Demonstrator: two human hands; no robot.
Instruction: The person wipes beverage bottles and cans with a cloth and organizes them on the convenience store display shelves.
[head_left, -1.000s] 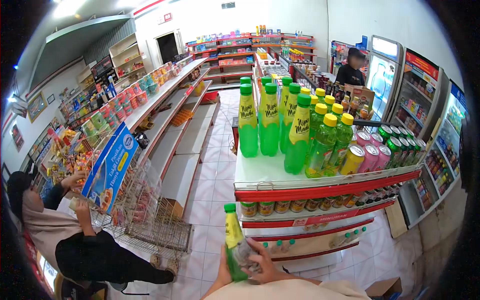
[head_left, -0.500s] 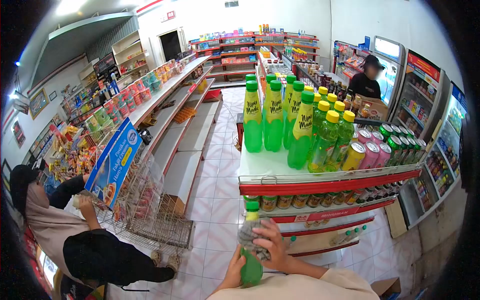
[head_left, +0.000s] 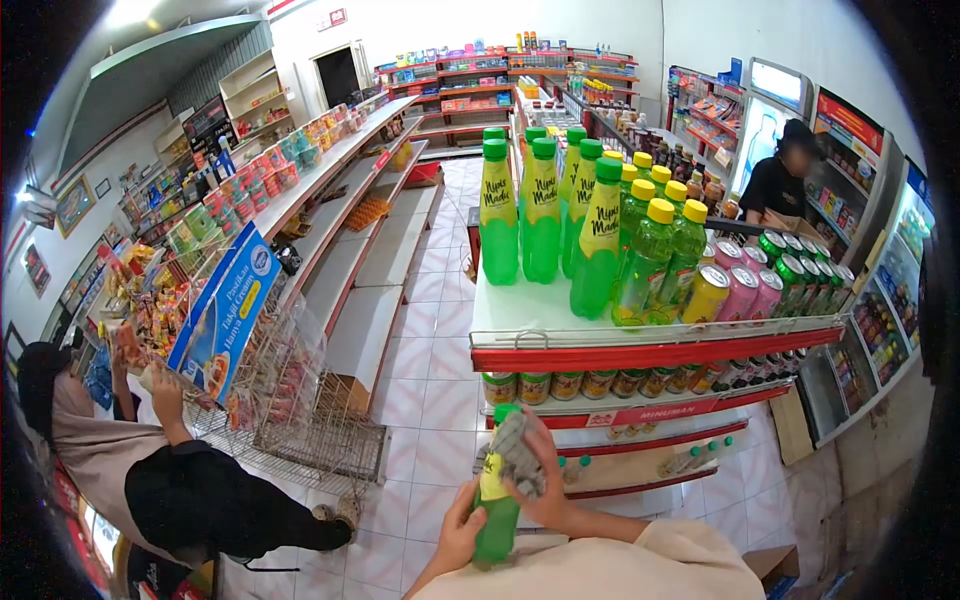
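Note:
My left hand (head_left: 460, 525) is wrapped round the lower part of a green bottle (head_left: 496, 532) with a yellow label and a green cap. The bottle stands nearly upright in front of my body, tilted slightly. In my right hand (head_left: 545, 475) is a grey patterned cloth (head_left: 518, 456), pressed against the bottle's upper right side near the neck. Part of the label is hidden behind the cloth. Just ahead, several matching green bottles (head_left: 541, 225) stand on the top of a shelf rack, beside yellow-capped bottles (head_left: 648, 265).
Drink cans (head_left: 740, 295) fill the right of the rack (head_left: 640, 355), above lower shelves of jars. A tiled aisle (head_left: 430, 340) runs left of it. One person (head_left: 150, 480) sits or crouches by a wire basket (head_left: 320, 455); another person (head_left: 780, 190) stands near the fridges.
The cloth has shifted from round the bottle's neck to its right side, uncovering more label. The person at left now has a hand raised to the snacks; the far person has moved right.

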